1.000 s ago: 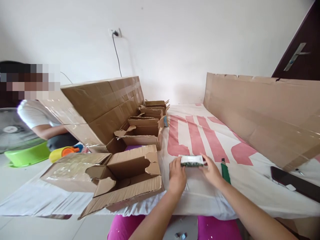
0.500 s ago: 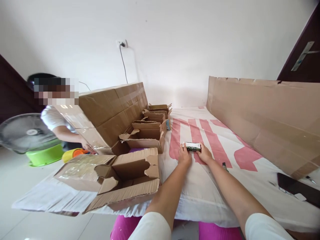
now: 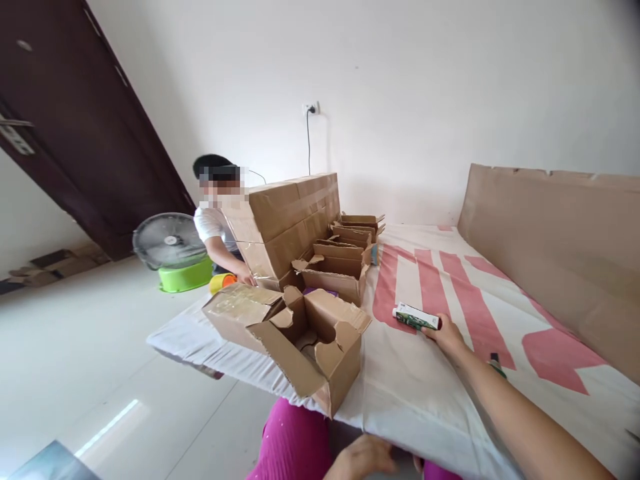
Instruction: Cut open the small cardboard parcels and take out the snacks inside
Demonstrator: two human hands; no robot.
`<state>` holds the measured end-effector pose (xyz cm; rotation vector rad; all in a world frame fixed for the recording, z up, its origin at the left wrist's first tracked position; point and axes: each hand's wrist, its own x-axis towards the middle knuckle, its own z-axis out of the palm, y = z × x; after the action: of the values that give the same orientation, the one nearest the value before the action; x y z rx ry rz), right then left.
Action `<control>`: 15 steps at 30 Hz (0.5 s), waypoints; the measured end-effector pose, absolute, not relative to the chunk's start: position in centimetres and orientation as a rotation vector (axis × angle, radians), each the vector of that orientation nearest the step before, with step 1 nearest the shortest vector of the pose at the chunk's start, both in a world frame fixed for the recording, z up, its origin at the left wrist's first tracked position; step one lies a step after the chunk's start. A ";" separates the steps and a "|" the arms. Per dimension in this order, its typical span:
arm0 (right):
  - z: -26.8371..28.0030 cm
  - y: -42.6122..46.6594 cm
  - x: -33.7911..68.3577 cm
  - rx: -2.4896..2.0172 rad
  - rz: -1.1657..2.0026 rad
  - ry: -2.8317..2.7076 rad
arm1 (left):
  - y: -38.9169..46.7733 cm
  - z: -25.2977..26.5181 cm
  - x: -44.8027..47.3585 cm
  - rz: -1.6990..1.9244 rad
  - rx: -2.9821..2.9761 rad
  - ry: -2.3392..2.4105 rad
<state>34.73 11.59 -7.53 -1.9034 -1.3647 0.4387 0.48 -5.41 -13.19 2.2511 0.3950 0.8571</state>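
My right hand (image 3: 449, 335) is closed around the right end of a white and green tube (image 3: 416, 316), which looks like a toothpaste tube. Its white cap end points left, over the red-striped cloth. Down at the table's front edge, above my lap, is my left hand (image 3: 361, 459). It is smeared by motion, and its fingers do not show clearly enough to tell whether they hold anything. An open cardboard box (image 3: 345, 307) with raised flaps stands left of the tube. A small dark and green object (image 3: 496, 365) lies on the cloth beside my right forearm.
Several open boxes (image 3: 337, 270) line the left side, against a tall cardboard stack (image 3: 295, 220). A cardboard panel (image 3: 545, 247) borders the right. Beyond the stack, a person (image 3: 215, 227) reaches toward a yellow and orange object (image 3: 223, 283). A fan (image 3: 171, 240) stands behind them.
My view has swung left. My left hand has let go of the tube and dropped to the table's front edge; my right hand keeps the tube. The nearest box has been turned.
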 end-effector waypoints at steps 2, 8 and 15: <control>-7.7 11.3 34.1 -1.964 0.408 -1.352 | -6.2 -13.4 -3.8 0.973 2.272 0.750; -7.3 11.8 31.5 -2.119 0.387 -1.270 | -4.2 -10.3 -9.7 1.388 2.005 2.086; -7.8 10.2 26.6 -2.090 0.201 -1.325 | -0.6 -8.1 -6.0 1.508 2.321 2.103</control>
<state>26.55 10.18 -7.83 -2.0897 -1.3246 0.2005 -6.00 -0.59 -8.08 2.3211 2.1032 1.5076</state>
